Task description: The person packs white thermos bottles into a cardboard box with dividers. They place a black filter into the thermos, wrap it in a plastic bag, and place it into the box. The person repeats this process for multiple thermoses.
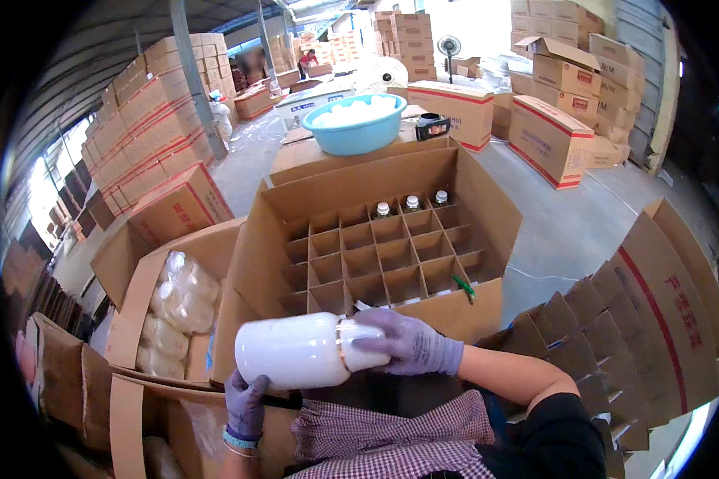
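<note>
A big white bottle (289, 351) with a gold band at its neck lies nearly level in front of me. My right hand (414, 343), in a purple glove, grips its white cap end. Under the base end, my left hand (248, 403), also gloved, supports the bottle with thumb and fingers; some fingers are hidden behind it. Just beyond stands an open carton (487, 307) with cardboard dividers (359, 237). Three capped bottles (412, 204) sit in its far cells. A green-handled tool (463, 287) rests at the carton's near edge.
At left, an open carton (128, 331) holds clear plastic bottles (188, 297). Beyond the divided carton is a blue basin (355, 137) of white pieces. Another divided carton (655, 303) stands at right. Stacked cartons (156, 104) and a fan (449, 46) are farther back.
</note>
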{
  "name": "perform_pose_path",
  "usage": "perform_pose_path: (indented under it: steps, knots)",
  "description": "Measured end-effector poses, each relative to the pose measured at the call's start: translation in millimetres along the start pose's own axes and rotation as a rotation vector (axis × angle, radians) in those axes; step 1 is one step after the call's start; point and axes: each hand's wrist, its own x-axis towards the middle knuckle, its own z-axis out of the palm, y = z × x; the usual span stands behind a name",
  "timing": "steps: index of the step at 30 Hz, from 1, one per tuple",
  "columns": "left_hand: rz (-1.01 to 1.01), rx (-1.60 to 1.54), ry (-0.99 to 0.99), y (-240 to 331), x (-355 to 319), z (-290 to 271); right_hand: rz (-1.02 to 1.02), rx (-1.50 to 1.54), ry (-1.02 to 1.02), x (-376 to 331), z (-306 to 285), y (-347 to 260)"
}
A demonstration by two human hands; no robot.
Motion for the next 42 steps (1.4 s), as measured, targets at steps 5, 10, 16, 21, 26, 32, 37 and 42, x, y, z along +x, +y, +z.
perform_pose_path:
  steps: [5, 10, 16, 21, 26, 32, 37, 42]
  knots:
    - [0.437, 0.597, -0.185, 57.1, -11.8, 14.7, 0.736, 0.681, -0.075, -49.1, 23.3, -15.6]
    - [0.301, 0.478, -0.171, 63.6, -5.6, 17.1, 0.854, 0.750, -0.010, -58.0, 50.8, -20.4]
    - [0.595, 1.154, -0.693, 80.1, 10.7, 90.1, 0.757, 0.330, 0.471, -60.7, 31.7, 33.2]
    - [0.601, 1.019, -0.899, 28.1, 24.5, 135.0, 0.816, 0.149, 0.256, -33.7, 28.9, 87.5]
    - [0.495, 0.813, -0.843, 10.5, 60.3, 141.6, 0.742, -0.109, -0.110, 6.0, 74.2, 180.7]
    - [0.440, 0.581, -0.825, -17.8, 77.6, 126.1, 0.956, -0.406, -0.907, 4.1, 159.1, 278.6]
    - [0.331, 0.370, -0.510, -47.5, 73.3, 97.1, 0.908, -0.436, -0.830, 45.4, 127.5, 247.3]
    - [0.029, -0.203, -0.159, -42.2, 98.4, 97.2, 0.611, -0.299, -0.273, 116.5, 35.2, 121.9]
